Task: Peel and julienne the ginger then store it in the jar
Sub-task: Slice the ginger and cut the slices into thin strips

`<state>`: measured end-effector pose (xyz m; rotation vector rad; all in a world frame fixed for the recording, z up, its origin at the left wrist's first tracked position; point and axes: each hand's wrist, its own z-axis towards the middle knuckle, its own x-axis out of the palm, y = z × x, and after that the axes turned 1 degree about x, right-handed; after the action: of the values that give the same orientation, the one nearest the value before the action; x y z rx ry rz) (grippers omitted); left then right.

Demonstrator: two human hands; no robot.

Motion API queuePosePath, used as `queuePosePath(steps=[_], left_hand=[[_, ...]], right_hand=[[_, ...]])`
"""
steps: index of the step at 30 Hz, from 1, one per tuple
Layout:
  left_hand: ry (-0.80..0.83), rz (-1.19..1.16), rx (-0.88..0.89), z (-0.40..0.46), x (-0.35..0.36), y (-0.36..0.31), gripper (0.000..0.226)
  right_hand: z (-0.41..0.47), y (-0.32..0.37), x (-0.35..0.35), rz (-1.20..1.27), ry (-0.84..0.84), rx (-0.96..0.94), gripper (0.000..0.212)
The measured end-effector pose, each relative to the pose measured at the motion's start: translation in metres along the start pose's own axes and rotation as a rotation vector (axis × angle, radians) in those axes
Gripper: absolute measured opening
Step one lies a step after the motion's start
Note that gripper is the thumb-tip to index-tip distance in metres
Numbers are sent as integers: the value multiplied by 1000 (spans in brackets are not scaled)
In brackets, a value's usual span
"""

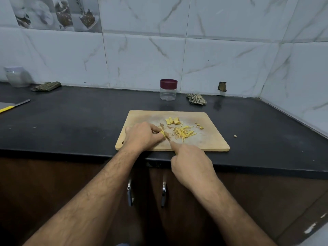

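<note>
A wooden cutting board (209, 141) lies on the black counter. My left hand (142, 136) pins yellow ginger slices (162, 132) to the board with its fingertips. My right hand (190, 166) grips a knife (164, 132) whose blade rests against those slices, forefinger along its back; the handle is hidden in my fist. A pile of julienned ginger strips (184, 133) sits just right of the blade. Uncut ginger chunks (173, 121) lie behind it. A clear jar with a maroon lid (168, 89) stands closed behind the board by the wall.
Small ginger scraps (199, 126) lie on the board's right part and one bit (235, 136) on the counter. A crumpled cloth (196, 98) sits right of the jar. Far left are a second knife with yellow handle (15, 106), a folded cloth (47, 86) and a plastic container (16, 76).
</note>
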<state>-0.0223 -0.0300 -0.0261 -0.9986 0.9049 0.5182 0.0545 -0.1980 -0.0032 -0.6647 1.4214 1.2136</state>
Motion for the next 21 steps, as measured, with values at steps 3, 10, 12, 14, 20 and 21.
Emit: queuePosePath(steps=[3, 10, 12, 14, 20, 21], left_hand=[[6, -2, -1, -1, -1, -1, 30], [9, -40, -15, -3, -2, -1, 30], [3, -60, -17, -3, -2, 0, 29], [0, -65, -13, -3, -2, 0, 28], [-5, -65, 2, -4, -2, -1, 28], [-7, -64, 2, -4, -2, 0, 28]], right_hand=[[2, 1, 1, 32, -28, 16, 53], [10, 4, 3, 106, -64, 58, 58], [10, 4, 3, 124, -73, 50, 58], [12, 5, 2, 137, -69, 40, 57], [23, 9, 5, 116, -55, 39, 56], [23, 10, 6, 110, -53, 38, 56]])
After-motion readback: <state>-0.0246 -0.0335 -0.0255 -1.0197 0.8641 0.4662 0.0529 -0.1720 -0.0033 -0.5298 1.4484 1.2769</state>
